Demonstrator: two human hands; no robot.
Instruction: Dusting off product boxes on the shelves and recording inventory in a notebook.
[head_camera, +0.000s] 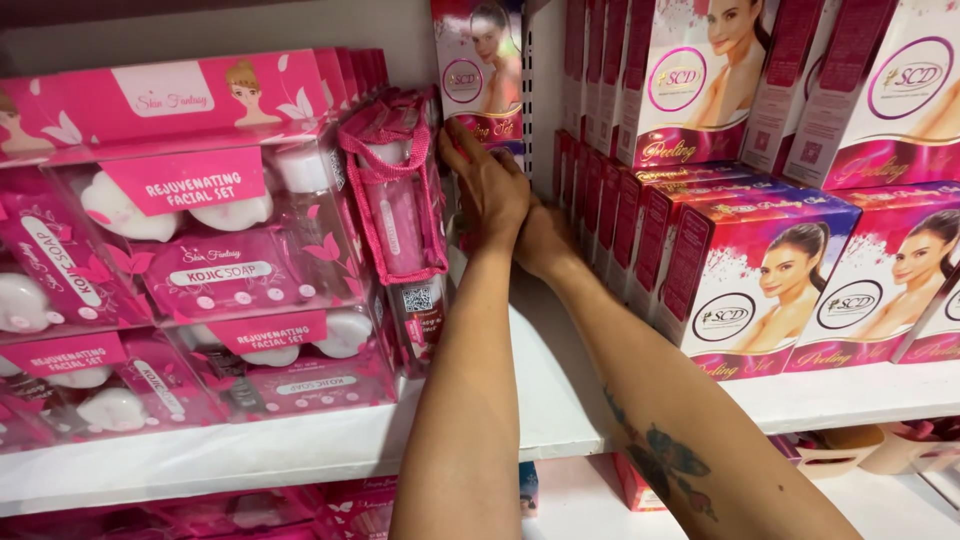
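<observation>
Fingers (452, 140) of left hand (492, 190) touch pink pouch (395, 190) edge.

The white shelf (560, 400) in front of me carries clear gift sets with pink lids (200, 270) stacked at my left; pink boxes with a portrait (760, 290) stand in rows at my right (another layer sits on top); a bare strip runs between.
</observation>
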